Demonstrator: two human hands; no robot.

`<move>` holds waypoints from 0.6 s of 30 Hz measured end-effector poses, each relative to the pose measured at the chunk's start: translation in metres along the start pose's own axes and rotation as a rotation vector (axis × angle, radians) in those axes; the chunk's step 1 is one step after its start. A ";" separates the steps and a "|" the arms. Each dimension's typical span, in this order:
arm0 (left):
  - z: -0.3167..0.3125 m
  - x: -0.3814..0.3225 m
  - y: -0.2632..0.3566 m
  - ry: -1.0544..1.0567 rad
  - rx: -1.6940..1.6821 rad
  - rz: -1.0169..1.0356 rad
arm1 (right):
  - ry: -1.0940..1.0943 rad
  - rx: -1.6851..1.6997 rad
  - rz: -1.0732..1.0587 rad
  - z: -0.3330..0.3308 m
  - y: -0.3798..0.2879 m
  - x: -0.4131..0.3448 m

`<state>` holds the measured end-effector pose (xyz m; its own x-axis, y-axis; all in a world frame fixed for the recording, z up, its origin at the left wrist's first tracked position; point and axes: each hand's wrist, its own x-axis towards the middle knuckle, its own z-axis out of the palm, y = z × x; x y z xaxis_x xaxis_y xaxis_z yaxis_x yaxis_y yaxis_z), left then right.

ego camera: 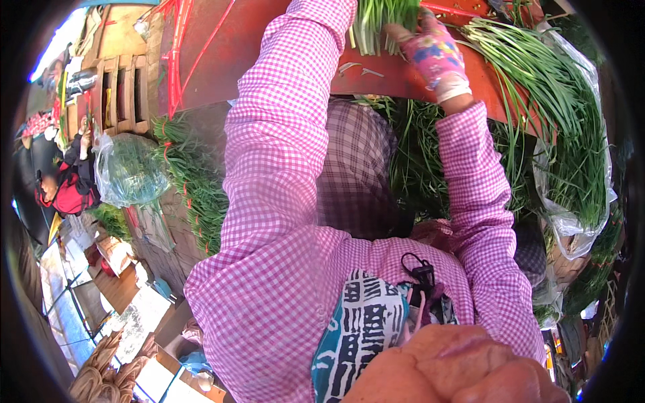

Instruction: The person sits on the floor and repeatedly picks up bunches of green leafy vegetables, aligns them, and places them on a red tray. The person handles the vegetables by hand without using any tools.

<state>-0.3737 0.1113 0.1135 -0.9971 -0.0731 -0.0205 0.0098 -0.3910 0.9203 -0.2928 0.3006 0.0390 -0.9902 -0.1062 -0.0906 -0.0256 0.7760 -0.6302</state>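
A bunch of garlic chives with pale stem ends sits at the top edge, over a red tabletop. My right hand, in a pink floral fingerless glove with a white band at the wrist, grips the right side of this bunch. Its thumb lies across the stems and its fingers run along the side. My left arm, in a pink checked sleeve, reaches up to the bunch. The left hand itself is out of view beyond the top edge. Loose chives lie to the right of my right hand.
Red plastic ties hang over the table's left side. Tied green bundles and a clear bag of greens stand at left. Plastic sheeting lies under chives at right. A person in dark and red clothing is far left.
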 end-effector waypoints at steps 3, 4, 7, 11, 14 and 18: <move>0.000 -0.002 -0.002 0.011 0.012 -0.015 | 0.076 0.244 -0.019 0.005 0.028 0.005; 0.000 -0.003 -0.002 0.011 0.018 -0.017 | 0.100 0.200 -0.023 0.006 0.032 0.008; 0.003 -0.004 -0.007 0.008 0.038 -0.043 | 0.121 -0.001 0.030 0.018 0.027 0.013; 0.002 0.002 -0.031 0.033 0.124 -0.132 | 0.116 -0.186 -0.150 0.045 -0.012 0.024; 0.007 0.011 -0.062 0.105 0.837 -0.140 | 0.060 -0.207 -0.141 0.038 -0.034 0.030; 0.004 0.016 -0.089 0.069 1.567 -0.107 | -0.176 -0.279 -0.575 -0.039 -0.009 0.014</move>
<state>-0.3910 0.1488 0.0334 -0.9825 -0.1653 -0.0863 -0.1860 0.9035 0.3861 -0.3116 0.3165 0.0738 -0.7718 -0.6329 0.0609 -0.6010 0.6949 -0.3949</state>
